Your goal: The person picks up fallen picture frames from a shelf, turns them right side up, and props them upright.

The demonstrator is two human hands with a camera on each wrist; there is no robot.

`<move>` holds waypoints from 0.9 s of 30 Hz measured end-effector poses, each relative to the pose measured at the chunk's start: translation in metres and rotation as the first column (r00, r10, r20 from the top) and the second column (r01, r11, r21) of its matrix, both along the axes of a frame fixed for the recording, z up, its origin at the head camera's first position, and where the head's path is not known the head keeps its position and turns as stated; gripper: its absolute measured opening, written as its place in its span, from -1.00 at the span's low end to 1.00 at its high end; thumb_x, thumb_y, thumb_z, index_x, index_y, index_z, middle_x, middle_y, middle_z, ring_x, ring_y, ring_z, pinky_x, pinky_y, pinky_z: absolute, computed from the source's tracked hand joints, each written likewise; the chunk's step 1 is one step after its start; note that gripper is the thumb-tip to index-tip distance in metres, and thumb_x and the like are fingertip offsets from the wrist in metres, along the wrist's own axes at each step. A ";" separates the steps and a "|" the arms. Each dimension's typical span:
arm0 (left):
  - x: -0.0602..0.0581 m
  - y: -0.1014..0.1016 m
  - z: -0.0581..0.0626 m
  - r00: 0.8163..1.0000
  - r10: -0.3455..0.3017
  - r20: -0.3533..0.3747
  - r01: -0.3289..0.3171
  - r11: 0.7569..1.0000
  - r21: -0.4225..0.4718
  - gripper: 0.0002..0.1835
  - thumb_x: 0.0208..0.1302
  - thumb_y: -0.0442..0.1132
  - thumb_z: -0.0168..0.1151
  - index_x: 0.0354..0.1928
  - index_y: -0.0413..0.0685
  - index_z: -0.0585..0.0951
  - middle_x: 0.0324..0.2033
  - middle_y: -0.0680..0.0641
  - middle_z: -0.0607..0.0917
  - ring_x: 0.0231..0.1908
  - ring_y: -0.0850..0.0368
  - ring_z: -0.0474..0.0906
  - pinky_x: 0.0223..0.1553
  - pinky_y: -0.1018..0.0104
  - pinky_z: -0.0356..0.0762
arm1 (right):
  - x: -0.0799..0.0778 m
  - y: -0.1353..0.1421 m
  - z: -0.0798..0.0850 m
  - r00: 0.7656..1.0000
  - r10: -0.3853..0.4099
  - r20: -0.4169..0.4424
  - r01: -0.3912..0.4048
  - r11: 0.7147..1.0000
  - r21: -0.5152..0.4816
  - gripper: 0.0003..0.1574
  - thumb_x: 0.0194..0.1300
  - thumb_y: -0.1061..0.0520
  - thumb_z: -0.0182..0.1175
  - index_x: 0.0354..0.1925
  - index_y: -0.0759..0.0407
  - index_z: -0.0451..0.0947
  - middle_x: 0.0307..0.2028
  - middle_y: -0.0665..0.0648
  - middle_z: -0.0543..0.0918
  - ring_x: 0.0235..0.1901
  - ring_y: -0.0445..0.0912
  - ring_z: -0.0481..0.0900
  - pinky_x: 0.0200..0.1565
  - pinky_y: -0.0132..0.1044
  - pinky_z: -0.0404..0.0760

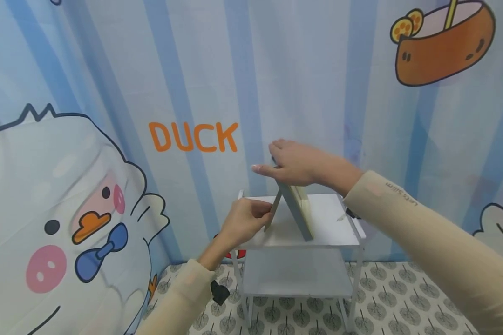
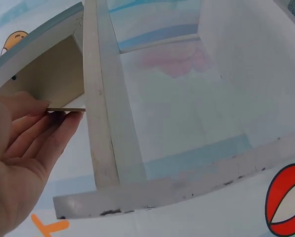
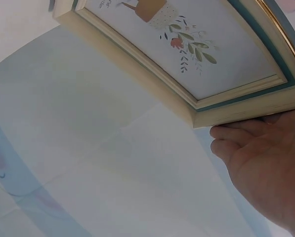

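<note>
A picture frame (image 1: pixel 295 209) leans, tilted, on the white stand's top, seen nearly edge-on in the head view. Its cream and teal moulding (image 3: pixel 246 115) surrounds a print with leaves and a flower in the right wrist view. My left hand (image 1: pixel 244 221) pinches the thin support leg (image 2: pixel 66 109) behind the frame, which is swung out from the back panel (image 2: pixel 51 74). On the frame's top edge rests my right hand (image 1: pixel 297 160), its fingers (image 3: pixel 231 136) laid along that edge and its thumb stretched out to the left.
The small white stand (image 1: pixel 329 218) has side rails and a lower shelf (image 1: pixel 297 274). A small pale object (image 1: pixel 341 217) lies on its top at the right. Close behind hangs a striped cartoon curtain (image 1: pixel 201 60). Below is a tree-patterned floor (image 1: pixel 390 298).
</note>
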State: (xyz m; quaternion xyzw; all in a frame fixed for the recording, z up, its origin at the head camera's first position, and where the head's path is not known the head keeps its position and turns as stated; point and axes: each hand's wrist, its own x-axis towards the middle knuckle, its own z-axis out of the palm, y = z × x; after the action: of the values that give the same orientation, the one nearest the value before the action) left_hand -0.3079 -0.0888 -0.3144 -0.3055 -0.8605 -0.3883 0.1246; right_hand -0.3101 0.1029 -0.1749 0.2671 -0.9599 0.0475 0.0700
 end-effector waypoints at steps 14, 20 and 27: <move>-0.006 -0.011 0.000 0.984 -0.036 -0.174 0.021 0.996 -0.086 -0.80 0.37 -0.42 0.26 -0.12 -0.21 0.84 -0.36 -0.13 0.87 -0.56 0.30 0.48 -0.46 0.48 0.40 | -0.002 -0.013 -0.006 1.000 0.020 -0.003 -0.020 0.999 -0.028 0.08 0.56 -0.52 -0.13 0.49 0.33 0.27 0.60 0.38 0.21 0.65 0.24 0.09 0.62 0.19 0.19; -0.006 -0.012 0.001 0.988 -0.038 -0.151 0.026 0.996 -0.083 -0.80 0.40 -0.42 0.26 -0.08 -0.24 0.83 -0.29 -0.16 0.88 -0.48 0.29 0.60 -0.41 0.49 0.51 | -0.002 -0.014 -0.007 1.000 0.008 -0.004 -0.008 1.000 -0.030 0.14 0.56 -0.53 -0.13 0.59 0.34 0.14 0.65 0.37 0.10 0.69 0.23 -0.03 0.65 0.17 0.09; -0.003 -0.010 -0.001 0.991 -0.007 -0.134 -0.002 0.998 -0.061 -0.78 0.41 -0.41 0.27 -0.01 -0.25 0.80 -0.20 -0.18 0.88 -0.31 0.09 0.80 -0.23 0.26 0.77 | -0.002 -0.011 -0.009 0.999 0.032 0.013 -0.031 0.997 -0.076 0.18 0.55 -0.52 -0.11 0.67 0.29 -0.03 0.70 0.33 -0.08 0.69 0.21 0.00 0.65 0.17 0.09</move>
State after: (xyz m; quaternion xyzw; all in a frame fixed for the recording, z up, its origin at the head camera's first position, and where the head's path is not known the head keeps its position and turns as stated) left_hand -0.3107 -0.0990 -0.3156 -0.3356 -0.8612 -0.3407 0.1722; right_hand -0.3121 0.0916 -0.1842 0.2791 -0.9536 0.0869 0.0724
